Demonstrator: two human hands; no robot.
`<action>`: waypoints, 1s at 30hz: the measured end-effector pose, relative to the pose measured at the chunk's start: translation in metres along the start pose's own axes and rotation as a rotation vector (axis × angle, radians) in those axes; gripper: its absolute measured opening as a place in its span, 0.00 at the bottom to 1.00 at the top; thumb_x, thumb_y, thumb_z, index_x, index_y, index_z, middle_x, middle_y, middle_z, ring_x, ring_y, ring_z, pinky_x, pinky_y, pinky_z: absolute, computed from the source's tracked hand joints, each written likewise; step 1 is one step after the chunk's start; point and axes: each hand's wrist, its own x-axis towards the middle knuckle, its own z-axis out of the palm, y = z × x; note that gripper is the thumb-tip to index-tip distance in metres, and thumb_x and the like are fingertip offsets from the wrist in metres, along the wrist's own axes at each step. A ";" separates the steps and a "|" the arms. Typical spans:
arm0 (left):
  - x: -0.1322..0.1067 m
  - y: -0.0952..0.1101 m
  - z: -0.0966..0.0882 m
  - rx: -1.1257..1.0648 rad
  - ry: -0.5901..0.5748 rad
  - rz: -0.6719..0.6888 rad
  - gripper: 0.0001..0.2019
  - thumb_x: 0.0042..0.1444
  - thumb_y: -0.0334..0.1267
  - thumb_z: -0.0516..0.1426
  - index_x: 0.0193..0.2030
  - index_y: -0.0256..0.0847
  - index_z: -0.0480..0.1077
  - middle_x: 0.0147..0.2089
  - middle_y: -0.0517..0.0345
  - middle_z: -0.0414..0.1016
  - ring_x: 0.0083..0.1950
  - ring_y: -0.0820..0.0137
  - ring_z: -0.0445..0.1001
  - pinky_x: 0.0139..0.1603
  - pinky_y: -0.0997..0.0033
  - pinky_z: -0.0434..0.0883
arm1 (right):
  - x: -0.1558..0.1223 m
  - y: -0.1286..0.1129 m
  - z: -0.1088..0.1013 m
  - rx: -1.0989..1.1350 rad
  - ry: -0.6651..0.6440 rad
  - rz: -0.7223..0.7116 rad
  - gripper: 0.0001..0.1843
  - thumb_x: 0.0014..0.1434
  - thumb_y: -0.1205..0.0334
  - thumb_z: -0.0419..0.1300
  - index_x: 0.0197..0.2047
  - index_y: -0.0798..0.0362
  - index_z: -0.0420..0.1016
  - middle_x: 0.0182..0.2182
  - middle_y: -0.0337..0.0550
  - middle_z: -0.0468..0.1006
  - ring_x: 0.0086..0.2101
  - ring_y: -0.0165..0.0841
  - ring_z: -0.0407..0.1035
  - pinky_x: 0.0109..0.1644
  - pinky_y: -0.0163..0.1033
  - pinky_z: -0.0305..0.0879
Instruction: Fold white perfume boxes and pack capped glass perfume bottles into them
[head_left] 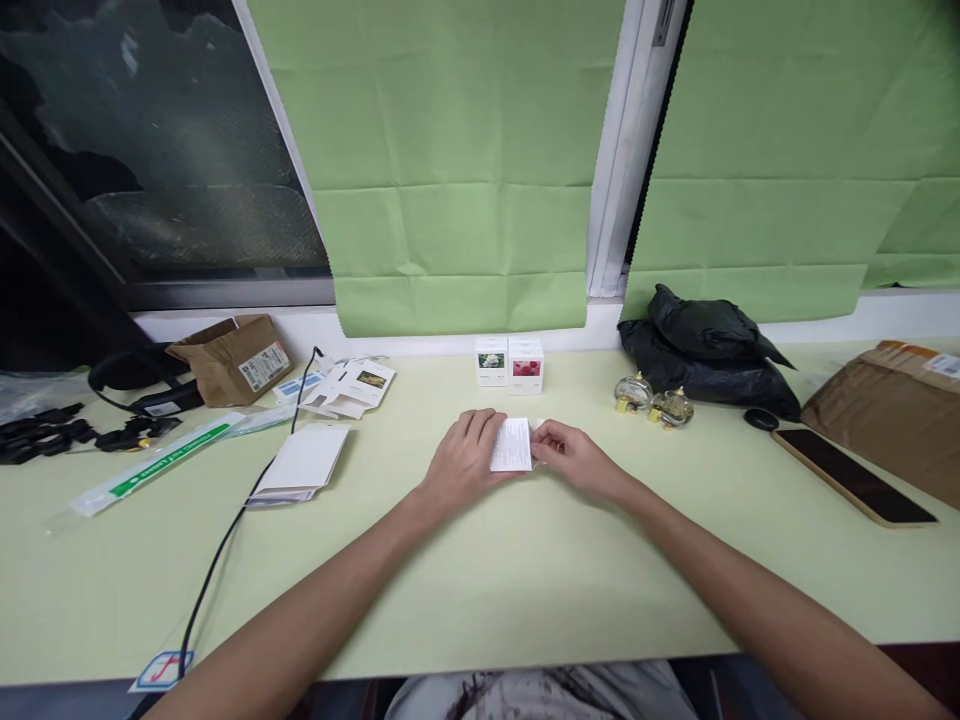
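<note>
In the middle of the table my left hand (pixel 466 455) is closed round the left side of a small white box (pixel 511 446) with fine printed text on its face. My right hand (pixel 571 455) pinches at the box's right edge, where something thin and clear, perhaps a flap or wrap, shows between the fingertips. Behind my hands stand small white boxes with flower pictures, one with a white flower (pixel 491 366) and one with a red flower (pixel 526 368). More boxes seem to stand behind these two.
Flattened cartons (pixel 358 385), a stack of white card (pixel 304 460), an open brown box (pixel 236 362) and a black cable (pixel 225 545) lie left. Two glass bottles (pixel 654 402), black bags (pixel 705 350), a phone (pixel 855 475) and a brown parcel (pixel 892 415) lie right.
</note>
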 end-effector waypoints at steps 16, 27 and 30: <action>-0.001 -0.001 -0.002 -0.021 0.001 -0.045 0.41 0.54 0.62 0.68 0.66 0.42 0.61 0.58 0.43 0.73 0.58 0.48 0.71 0.56 0.48 0.73 | 0.003 0.004 -0.002 0.076 0.031 0.029 0.15 0.65 0.48 0.62 0.35 0.51 0.69 0.28 0.32 0.69 0.29 0.30 0.63 0.35 0.36 0.58; 0.002 -0.018 -0.007 -0.036 -0.143 -0.059 0.39 0.55 0.58 0.68 0.68 0.45 0.63 0.59 0.44 0.71 0.58 0.49 0.69 0.57 0.48 0.73 | 0.005 -0.003 -0.027 0.336 0.002 0.322 0.18 0.58 0.51 0.71 0.35 0.51 0.67 0.29 0.43 0.83 0.30 0.37 0.81 0.40 0.44 0.81; -0.001 -0.026 -0.015 -0.057 -0.216 -0.091 0.38 0.54 0.59 0.68 0.66 0.45 0.67 0.58 0.44 0.72 0.58 0.49 0.69 0.56 0.49 0.72 | 0.002 0.001 -0.042 0.229 -0.021 0.422 0.14 0.61 0.55 0.69 0.36 0.52 0.69 0.28 0.45 0.83 0.28 0.38 0.81 0.34 0.42 0.81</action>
